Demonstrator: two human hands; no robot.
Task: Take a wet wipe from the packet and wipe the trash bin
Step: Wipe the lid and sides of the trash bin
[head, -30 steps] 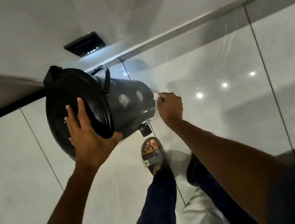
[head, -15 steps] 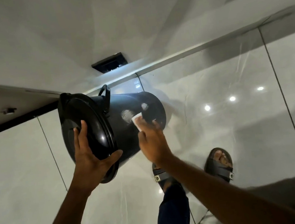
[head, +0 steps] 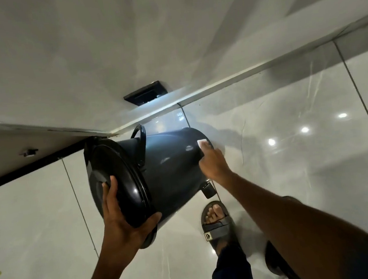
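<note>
A dark round trash bin is tilted on its side above the floor, with its black lid facing me. My left hand grips the lid's lower rim, thumb under it and fingers spread on the lid. My right hand presses a small white wet wipe against the bin's side near its bottom end. Only a corner of the wipe shows past my fingers. The wipe packet is not in view.
Glossy pale floor tiles lie below, meeting a white wall with a black socket plate. A dark door edge runs at the left. My sandalled foot stands just under the bin, beside its black pedal.
My right hand slid the wipe along the bin's side from near the lid toward the bottom end. The left hand kept its hold on the lid; the view shifted.
</note>
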